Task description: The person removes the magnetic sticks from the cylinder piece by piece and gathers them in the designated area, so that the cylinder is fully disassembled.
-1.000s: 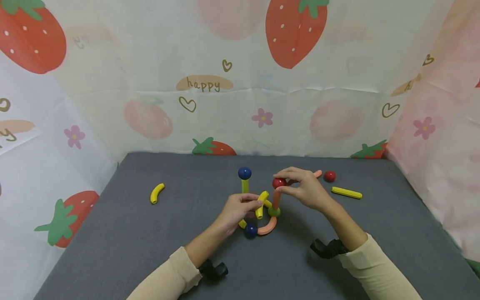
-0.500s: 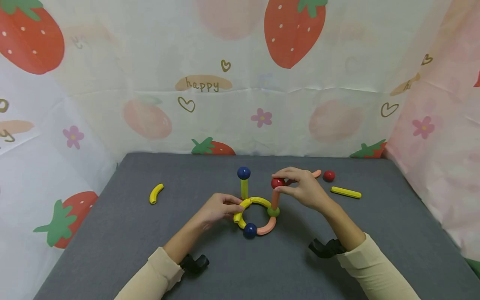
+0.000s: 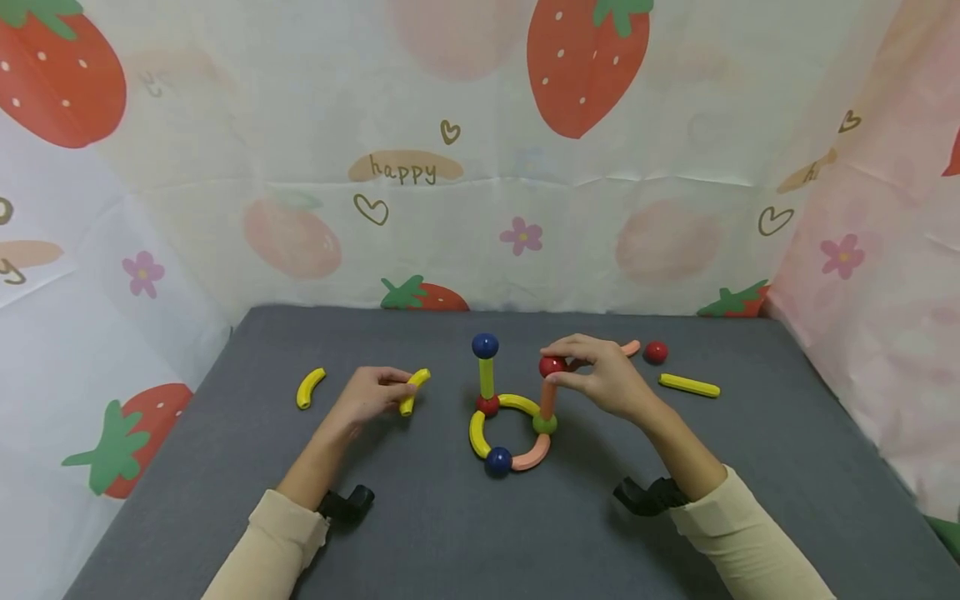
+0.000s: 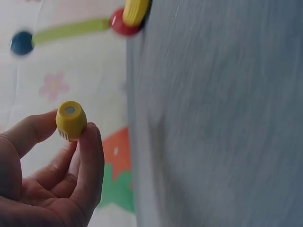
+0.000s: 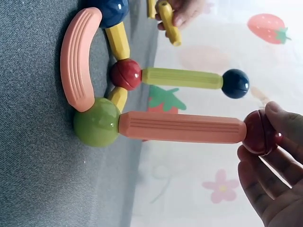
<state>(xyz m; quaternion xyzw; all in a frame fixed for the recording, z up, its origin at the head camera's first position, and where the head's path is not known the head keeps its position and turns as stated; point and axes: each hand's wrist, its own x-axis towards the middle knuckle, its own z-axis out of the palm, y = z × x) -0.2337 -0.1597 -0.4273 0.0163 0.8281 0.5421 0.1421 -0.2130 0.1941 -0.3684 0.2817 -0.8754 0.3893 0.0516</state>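
My left hand [image 3: 372,396] pinches a curved yellow magnetic rod [image 3: 415,393] above the table, left of a ring; its round metal end faces the left wrist camera. With thumb and fingers my right hand [image 3: 600,379] holds a red ball [image 3: 552,367] atop an upright salmon rod [image 3: 548,402]. That rod stands on a green ball [image 3: 545,425]. Two curved yellow rods, a curved salmon rod [image 3: 532,454], a blue ball [image 3: 498,462] and another red ball [image 3: 487,406] complete the ring. From this red ball rises a yellow-green rod [image 3: 487,379] topped by a blue ball [image 3: 485,346].
A curved yellow rod [image 3: 310,388] lies at the left on the grey table [image 3: 420,533]. Right of the ring lie a loose red ball [image 3: 656,352], a straight yellow rod [image 3: 689,385] and a salmon rod [image 3: 632,347] partly hidden by my right hand. A printed cloth hangs behind.
My left hand has moved left, away from over the ring, carrying the curved yellow rod. My right hand has stayed on the red ball.
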